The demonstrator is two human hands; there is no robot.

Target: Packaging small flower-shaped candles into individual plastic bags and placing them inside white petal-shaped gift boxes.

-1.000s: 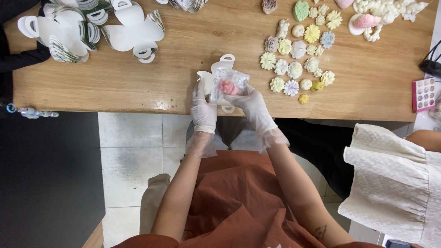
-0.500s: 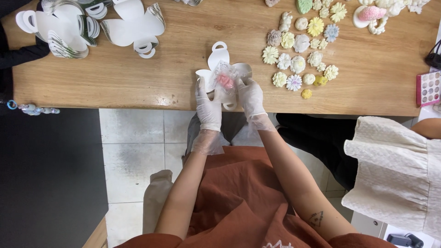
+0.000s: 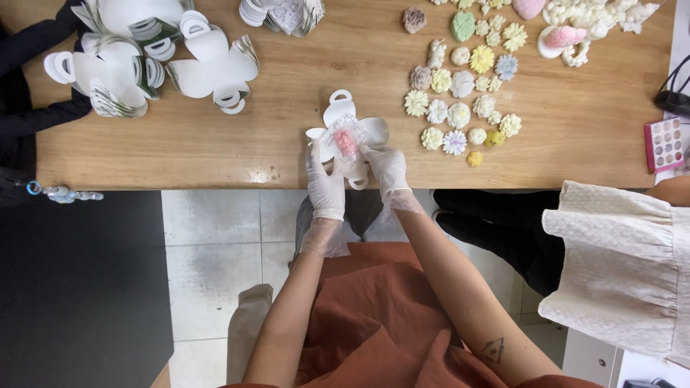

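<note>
1. Both grips are closed on one thing: the left hand (image 3: 325, 181) and right hand (image 3: 385, 167), each in a thin clear glove, pinch a flat white box blank (image 3: 346, 128) by its near flaps, thumbs on top. The blank sits at the bench's near edge, right in front of the person.
2. The bench (image 3: 287, 136) is a long wooden top, running the width of the view, with pale floor tiles below it.
3. A second person in a white blouse (image 3: 618, 266) stands at the right, close to the bench end.
4. A dark sleeve (image 3: 36, 79) lies across the far left corner of the bench.
5. Stacks of the same white blanks (image 3: 144, 57), with looped handles, crowd the far left, well apart from the hands.
6. A smaller stack (image 3: 282, 14) sits at the far edge, near the middle.
7. A cluster of small flower-shaped pieces (image 3: 460, 100), cream, yellow, green and pale blue, spreads to the right of the blank.
8. A pink palette (image 3: 665, 144) of small pots lies at the right edge.
9. A pink flower piece in clear wrap (image 3: 346, 140) rests at the centre of the blank, between the two thumbs.
</note>
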